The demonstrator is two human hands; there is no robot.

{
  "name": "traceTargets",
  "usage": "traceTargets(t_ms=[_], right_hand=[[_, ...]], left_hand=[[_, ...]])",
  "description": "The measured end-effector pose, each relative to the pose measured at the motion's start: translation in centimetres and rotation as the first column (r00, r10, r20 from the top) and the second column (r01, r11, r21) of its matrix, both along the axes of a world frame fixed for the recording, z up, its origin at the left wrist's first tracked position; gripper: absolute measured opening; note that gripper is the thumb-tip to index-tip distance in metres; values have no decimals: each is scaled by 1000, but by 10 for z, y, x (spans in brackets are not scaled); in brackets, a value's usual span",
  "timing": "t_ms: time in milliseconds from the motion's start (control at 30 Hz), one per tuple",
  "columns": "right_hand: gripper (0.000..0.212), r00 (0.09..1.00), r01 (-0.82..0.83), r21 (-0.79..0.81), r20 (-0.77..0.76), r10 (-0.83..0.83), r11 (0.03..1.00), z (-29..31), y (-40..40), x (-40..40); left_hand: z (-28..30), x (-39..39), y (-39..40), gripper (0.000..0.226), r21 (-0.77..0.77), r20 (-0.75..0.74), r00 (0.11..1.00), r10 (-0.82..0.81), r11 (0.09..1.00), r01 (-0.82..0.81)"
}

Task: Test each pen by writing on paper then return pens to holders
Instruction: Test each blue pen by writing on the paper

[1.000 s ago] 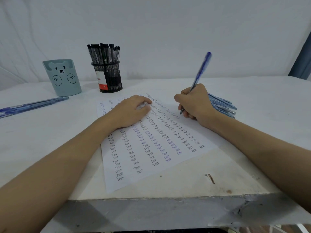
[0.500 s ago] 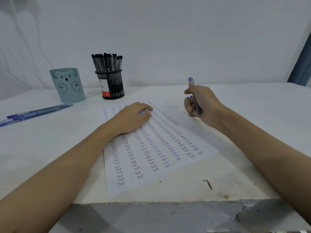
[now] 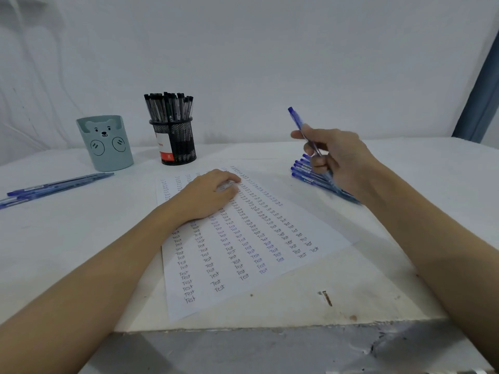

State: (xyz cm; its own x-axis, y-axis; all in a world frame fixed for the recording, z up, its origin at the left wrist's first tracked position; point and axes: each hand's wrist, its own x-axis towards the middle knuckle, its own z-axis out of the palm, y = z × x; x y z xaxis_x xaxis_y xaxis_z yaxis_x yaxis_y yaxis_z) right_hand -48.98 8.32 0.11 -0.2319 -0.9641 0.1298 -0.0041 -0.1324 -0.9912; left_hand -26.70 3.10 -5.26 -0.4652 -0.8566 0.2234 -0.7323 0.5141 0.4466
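head view: paper (image 3: 243, 255) lies on the white bench (image 3: 67, 238), tilted, covered in columns of the handwritten word "test". left hand (image 3: 208, 194) rests flat on the upper part of the sheet, fingers relaxed and slightly bent, holding nothing. right hand (image 3: 334, 157) is raised above the bench beyond the sheet's right edge, fingers curled round a blue pen (image 3: 301, 128) whose capped end points up and to the left. just below that hand a pile of blue pens (image 3: 313, 179) lies on the bench, partly hidden by the wrist. at the far left more blue pens (image 3: 54, 186) lie loose on the bench. behind the paper stand a black mesh holder (image 3: 175, 141) full of black pens (image 3: 168, 106), and to its left a teal bear-faced holder (image 3: 105, 143); whether anything sits inside it cannot be told.
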Motion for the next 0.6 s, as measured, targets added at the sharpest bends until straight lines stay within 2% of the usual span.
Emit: traceTargets(t_ms=[33,100,167,200,267,333,467,600], right_hand=[[17,981,100,-45,-162,-106,994,0,-2,-2],[20,838,216,-120,-487,-247,969,-3,-7,-6],[32,647,227,-135,-719,-253,965,-9,-12,-10],[37,584,230,-130,-774,-244,964,-12,-13,-12],[34,519,235,-140,-819,-246,962,-16,-14,-15],[20,473,248,-169,-838,-271,954,-20,-15,-18],[9,420,223,-154,-876,-238,962,-27,-18,-19],[29,372,244,-141,-900,-227,959,-33,-22,-22]], left_hand=[[0,0,0,35,0,1,1000,-1,1000,1],[0,0,0,35,2,2,1000,-3,1000,3],[0,0,0,35,4,-1,1000,-5,1000,5],[0,1,0,35,5,-4,1000,-6,1000,6],[0,1,0,34,8,-8,1000,-8,1000,8],[-1,1,-1,34,6,-10,1000,-11,1000,11],[-2,1,-1,34,-1,-24,1000,-13,1000,13],[-3,1,-3,34,-10,-27,999,-18,1000,18]])
